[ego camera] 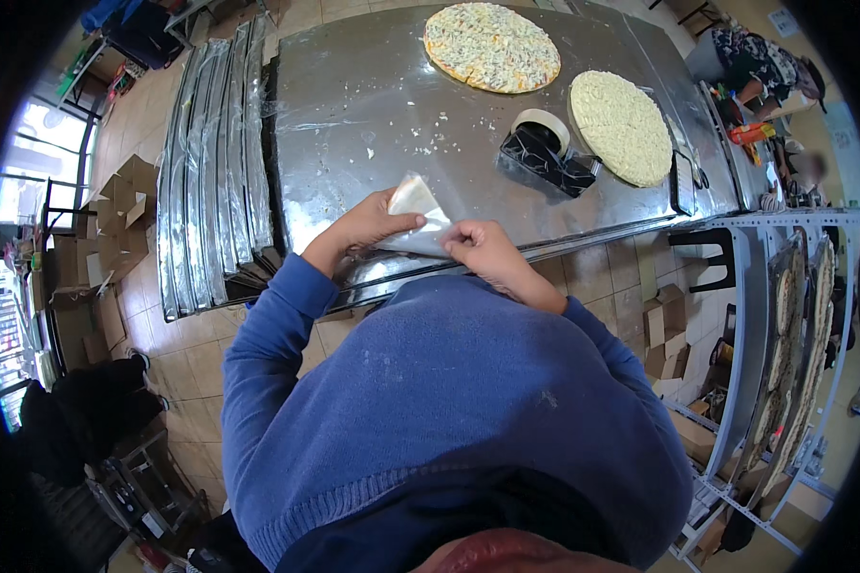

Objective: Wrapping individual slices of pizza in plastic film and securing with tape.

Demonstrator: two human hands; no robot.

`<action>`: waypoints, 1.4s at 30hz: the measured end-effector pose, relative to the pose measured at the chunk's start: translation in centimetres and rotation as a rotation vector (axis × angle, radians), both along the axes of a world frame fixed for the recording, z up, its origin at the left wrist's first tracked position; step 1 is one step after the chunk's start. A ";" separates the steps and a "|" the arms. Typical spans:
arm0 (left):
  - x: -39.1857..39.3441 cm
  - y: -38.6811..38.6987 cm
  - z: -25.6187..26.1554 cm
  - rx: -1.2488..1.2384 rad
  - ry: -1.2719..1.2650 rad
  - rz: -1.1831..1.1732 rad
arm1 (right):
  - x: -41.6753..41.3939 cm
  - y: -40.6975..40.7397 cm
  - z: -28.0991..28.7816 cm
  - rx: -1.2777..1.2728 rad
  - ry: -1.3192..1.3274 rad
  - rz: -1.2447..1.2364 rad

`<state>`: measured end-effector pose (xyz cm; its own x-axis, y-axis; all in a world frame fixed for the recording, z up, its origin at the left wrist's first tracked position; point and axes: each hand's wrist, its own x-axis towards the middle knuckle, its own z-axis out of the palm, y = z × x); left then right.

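A folded piece of clear plastic film point(417, 204) is pinched between my two hands at the near edge of the metal table point(344, 143). My left hand point(373, 223) grips its left side, thumb on top. At its lower right corner, my right hand point(481, 251) holds it between thumb and fingers. Beyond them lie a round pizza with shredded topping point(492, 47) and, to the right, a pale cheese-covered pizza point(620, 127). A black tape dispenser point(548, 161) with a roll of tape point(542, 126) sits nearer me.
Long trays wrapped in plastic point(211, 157) stand left of the table. Crumbs dot the tabletop. A dark handheld device point(683, 183) lies at the right edge. A metal rack point(745, 322) holds trays at right, and a person point(756, 64) is beyond. Cardboard boxes point(118, 225) sit at left.
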<state>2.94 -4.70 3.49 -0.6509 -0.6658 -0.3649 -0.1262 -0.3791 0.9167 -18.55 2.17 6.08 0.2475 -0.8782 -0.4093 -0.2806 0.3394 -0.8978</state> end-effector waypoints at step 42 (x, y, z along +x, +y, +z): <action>-1.2 7.9 0.0 -1.255 -0.463 0.238 | -1.3 1.9 -2.9 -0.633 0.372 -0.221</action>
